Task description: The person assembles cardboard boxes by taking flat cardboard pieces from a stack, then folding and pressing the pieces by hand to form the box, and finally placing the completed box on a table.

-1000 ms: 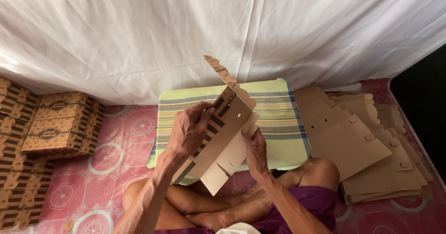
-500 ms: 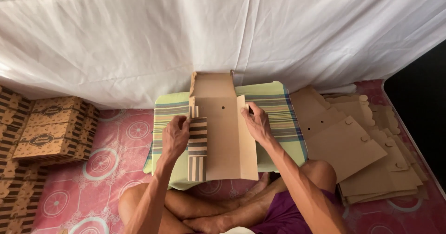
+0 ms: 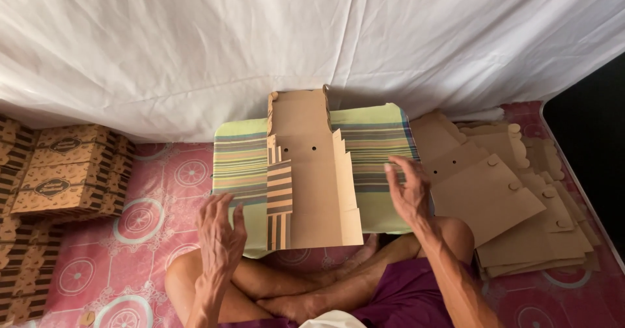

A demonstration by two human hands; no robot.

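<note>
A person is sitting cross-legged on the floor, and a flat cardboard box blank [image 3: 311,178] is lying printed side down on a striped green cushion [image 3: 377,145] just beyond the knees, its side flaps starting to stand up so the creases are showing. Both hands are hovering open and empty: the left hand [image 3: 220,237] is spreading just left of the blank's striped flap, the right hand [image 3: 409,191] is hanging to its right, neither one touching it. A stack of flat blanks [image 3: 514,198] is lying within reach on the right, while finished boxes [image 3: 58,171] are piling up at the far left, out of the way
</note>
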